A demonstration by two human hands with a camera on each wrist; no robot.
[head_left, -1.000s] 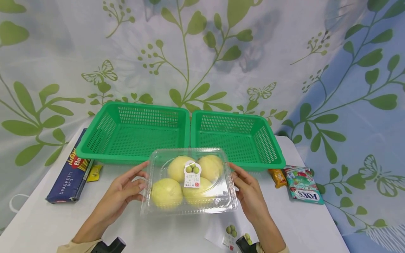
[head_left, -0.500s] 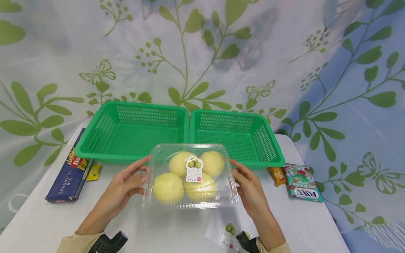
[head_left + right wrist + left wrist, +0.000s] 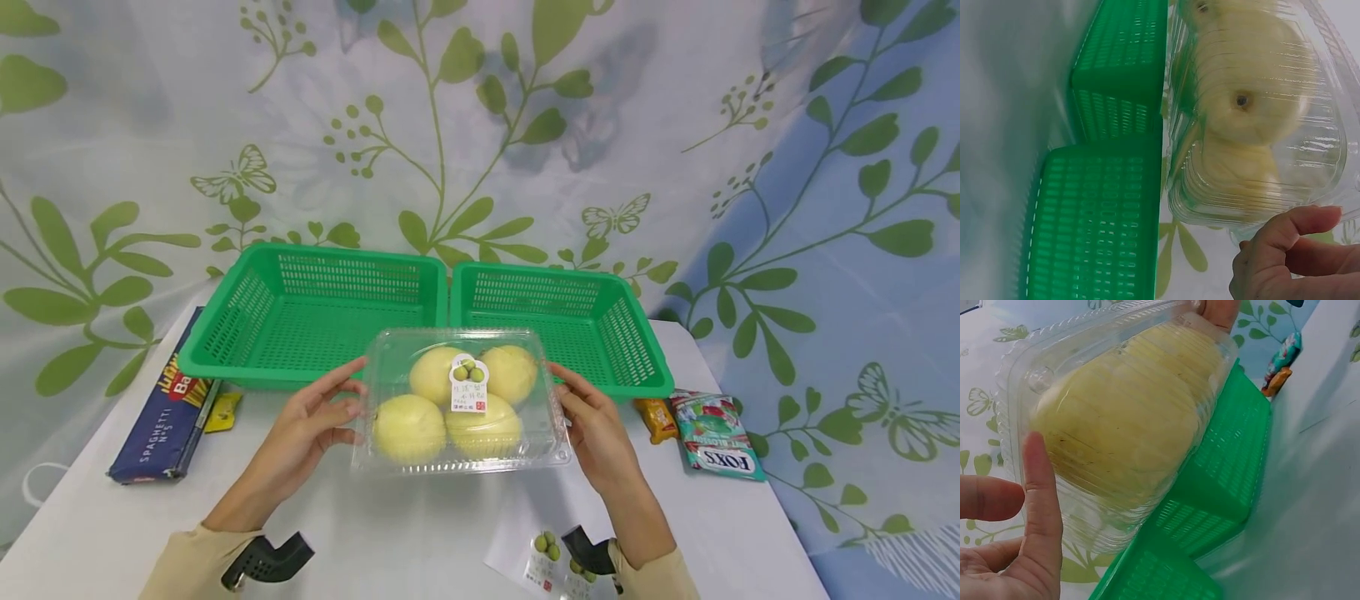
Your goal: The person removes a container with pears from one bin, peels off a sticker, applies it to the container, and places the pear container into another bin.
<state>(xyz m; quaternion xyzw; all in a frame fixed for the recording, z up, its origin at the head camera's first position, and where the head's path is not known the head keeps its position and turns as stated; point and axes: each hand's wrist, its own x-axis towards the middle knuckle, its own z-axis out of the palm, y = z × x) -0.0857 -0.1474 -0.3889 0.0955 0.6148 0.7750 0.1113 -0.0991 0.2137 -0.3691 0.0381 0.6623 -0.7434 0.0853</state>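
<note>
A clear plastic box [image 3: 551,429] with several pale yellow pears [image 3: 408,429] inside is held up over the table, overlapping the baskets' front edges in the head view. Its lid bears a white label [image 3: 468,387] with green fruit printed on it. My left hand [image 3: 311,429] holds the box's left edge between thumb and fingers; in the left wrist view a fingertip [image 3: 1035,447] lies against the plastic. On the opposite edge, my right hand [image 3: 600,442] grips with thumb and curled fingers, also seen at the box's corner in the right wrist view.
Two green baskets, left [image 3: 337,321] and right [image 3: 540,325], stand side by side behind. Left lie a blue spaghetti pack [image 3: 161,417] and a small yellow packet [image 3: 222,412]. Right are an orange packet [image 3: 657,419] and a Fox's bag [image 3: 717,433]. Printed labels [image 3: 546,558] lie in front.
Both hands have moved the box a little up and away from me, toward the baskets, and slightly right. The baskets and packets have stayed in place.
</note>
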